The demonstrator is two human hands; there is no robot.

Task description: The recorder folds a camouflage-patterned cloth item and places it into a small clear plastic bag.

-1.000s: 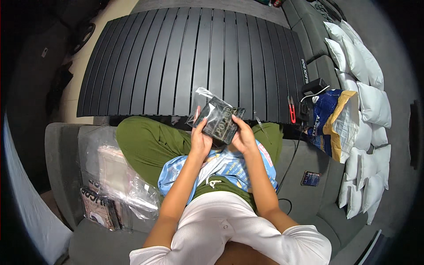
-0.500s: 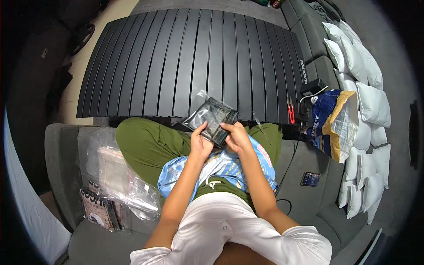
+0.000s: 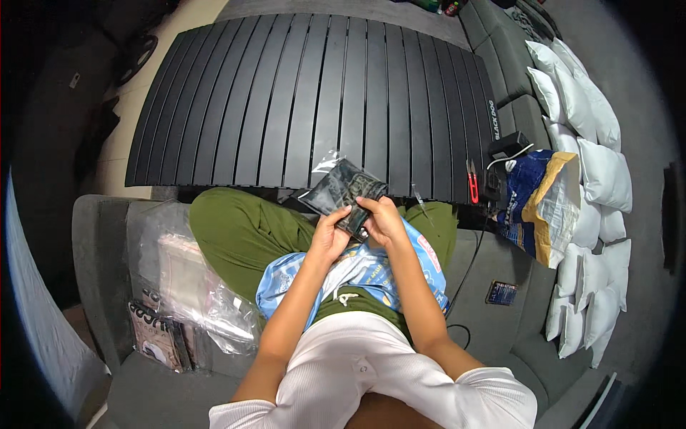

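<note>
Above my lap, both hands hold a dark folded piece in a clear plastic bag [image 3: 341,187], its loose transparent end pointing away toward the table. My left hand [image 3: 330,234] pinches the bag's near left edge. Along the near right side, my right hand [image 3: 383,220] grips it with the thumb on top. Fingers beneath the bag are hidden. A blue and white printed plastic bag [image 3: 286,279] lies across my lap under my forearms.
A black slatted table [image 3: 300,100] stands ahead, with red-handled thread snips [image 3: 472,181] and a black adapter [image 3: 507,145] at its right edge. Clear bags [image 3: 189,272] lie left on the sofa; a phone [image 3: 501,292], an open blue sack [image 3: 532,204] and white pillows [image 3: 604,171] are right.
My left hand has shifted slightly right along the bag's near edge, closer to my right hand. The bag's clear end now lies flatter. Both hands keep their hold.
</note>
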